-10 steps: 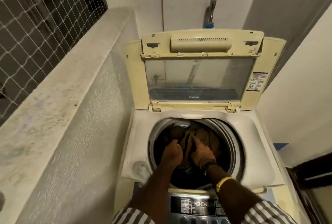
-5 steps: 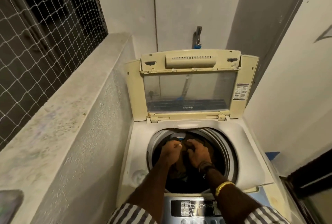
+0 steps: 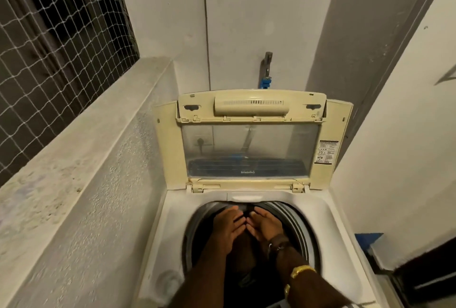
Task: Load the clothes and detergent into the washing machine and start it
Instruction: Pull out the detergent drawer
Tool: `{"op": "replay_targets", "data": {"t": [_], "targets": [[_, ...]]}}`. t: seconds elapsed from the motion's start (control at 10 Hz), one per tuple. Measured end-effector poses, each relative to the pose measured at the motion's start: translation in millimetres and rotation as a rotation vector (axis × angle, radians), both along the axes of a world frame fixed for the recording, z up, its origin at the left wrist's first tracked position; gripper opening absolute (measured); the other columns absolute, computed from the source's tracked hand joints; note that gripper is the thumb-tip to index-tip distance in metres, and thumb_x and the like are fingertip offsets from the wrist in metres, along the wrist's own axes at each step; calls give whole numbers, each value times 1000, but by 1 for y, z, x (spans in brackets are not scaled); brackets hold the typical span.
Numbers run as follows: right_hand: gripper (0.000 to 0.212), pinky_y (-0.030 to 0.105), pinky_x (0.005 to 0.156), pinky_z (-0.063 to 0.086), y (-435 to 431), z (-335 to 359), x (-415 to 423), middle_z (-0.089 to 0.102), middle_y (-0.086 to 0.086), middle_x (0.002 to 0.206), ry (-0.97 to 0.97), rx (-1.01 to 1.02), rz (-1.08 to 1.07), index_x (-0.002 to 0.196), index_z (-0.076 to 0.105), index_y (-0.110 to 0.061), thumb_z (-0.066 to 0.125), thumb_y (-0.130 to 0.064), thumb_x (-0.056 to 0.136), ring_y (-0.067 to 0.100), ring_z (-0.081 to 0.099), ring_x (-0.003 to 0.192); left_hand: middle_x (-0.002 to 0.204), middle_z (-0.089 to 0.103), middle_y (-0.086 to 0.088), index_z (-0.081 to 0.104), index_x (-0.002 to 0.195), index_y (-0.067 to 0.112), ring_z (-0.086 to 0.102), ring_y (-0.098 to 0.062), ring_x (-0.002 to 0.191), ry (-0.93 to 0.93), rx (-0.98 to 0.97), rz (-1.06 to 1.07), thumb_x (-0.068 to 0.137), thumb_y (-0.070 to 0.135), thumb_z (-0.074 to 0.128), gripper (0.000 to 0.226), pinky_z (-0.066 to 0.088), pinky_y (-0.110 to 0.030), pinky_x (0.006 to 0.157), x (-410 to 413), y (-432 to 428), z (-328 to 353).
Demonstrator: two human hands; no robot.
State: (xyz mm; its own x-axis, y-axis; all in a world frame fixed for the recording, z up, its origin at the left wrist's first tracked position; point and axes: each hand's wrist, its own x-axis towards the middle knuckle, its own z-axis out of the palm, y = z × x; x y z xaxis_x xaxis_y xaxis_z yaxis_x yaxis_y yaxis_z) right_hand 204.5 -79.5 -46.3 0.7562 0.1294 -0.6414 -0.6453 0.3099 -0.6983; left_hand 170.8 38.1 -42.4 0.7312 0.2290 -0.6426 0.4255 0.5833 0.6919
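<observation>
A cream top-loading washing machine [image 3: 172,228] stands in front of me with its lid [image 3: 249,139] raised upright against the wall. Its round drum opening [image 3: 299,228] holds dark clothes [image 3: 240,256], mostly hidden by my arms and by shadow. My left hand [image 3: 228,227] and my right hand [image 3: 265,225] hover side by side over the far part of the opening, fingers spread and fingertips nearly touching. Neither hand holds anything. No detergent is in view.
A rough concrete parapet [image 3: 81,164] with a netted window [image 3: 54,36] above it runs along the left. A water tap [image 3: 267,70] with a blue fitting sticks out of the wall behind the lid. A white wall closes in on the right, with a dark door frame [image 3: 427,278] at lower right.
Both hands have let go of the brown clothes and risen out of the drum, opening flat. The camera has tilted up, so the control panel has dropped out of view.
</observation>
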Motion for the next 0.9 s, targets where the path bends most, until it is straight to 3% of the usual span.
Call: {"op": "replay_targets", "data": {"t": [0.1,0.2,0.3,0.4,0.5,0.6,0.7,0.8,0.9], "targets": [[34,41,93,52,2,-5,14,66,16,104,43,127,-80,128,54,-6,55,3,95,28,63,94,123,63,-19,57,132,5,61,-33,113,2,-28,72,100,17,55,34,49,-43,100,15,-1,-12],[40,38,76,59,3,-10,26,63,14,106,137,276,-186,135,47,-3,52,5,96,31,61,103,126,60,-23,55,131,-2,59,-36,114,9,-99,152,100,14,56,35,49,-44,100,30,-2,-18],[18,33,51,60,6,-16,40,60,17,98,227,397,-277,113,55,0,48,4,97,35,50,129,122,58,-25,57,123,-2,62,-32,100,13,-149,215,100,11,56,26,58,-38,82,39,-2,-21],[29,35,50,60,10,-19,47,61,17,97,242,428,-296,126,53,4,46,7,97,34,59,107,111,62,-20,56,121,-3,63,-30,101,-26,-103,201,101,10,52,24,59,-38,89,43,-4,-22],[40,37,52,60,13,-25,48,62,20,100,263,437,-310,138,46,3,46,4,98,31,60,91,105,64,-14,52,126,-6,63,-28,103,15,-115,244,101,20,52,36,53,-40,99,48,-8,-27],[39,38,53,60,15,-27,49,62,19,101,285,457,-345,138,47,-1,48,1,99,30,61,91,108,63,-10,51,128,-4,62,-27,107,-11,-31,207,90,39,65,58,48,-42,107,39,-10,-34],[41,39,65,62,16,-25,51,61,18,110,283,479,-394,139,45,-6,48,1,99,30,62,93,112,64,-7,52,128,8,61,-24,111,-130,-150,295,83,53,69,66,48,-39,107,39,-17,-22],[41,40,88,58,15,-25,50,63,18,114,283,525,-396,137,47,-6,54,-5,97,30,62,105,112,67,-17,58,128,2,63,-28,103,10,-309,430,96,32,61,44,52,-39,94,47,-17,-10],[43,38,75,61,16,-23,50,65,17,115,282,576,-382,136,51,-4,58,-12,95,28,58,121,116,68,-19,61,123,5,65,-29,106,-39,-370,466,93,39,63,45,54,-39,90,51,-19,-9]]}}
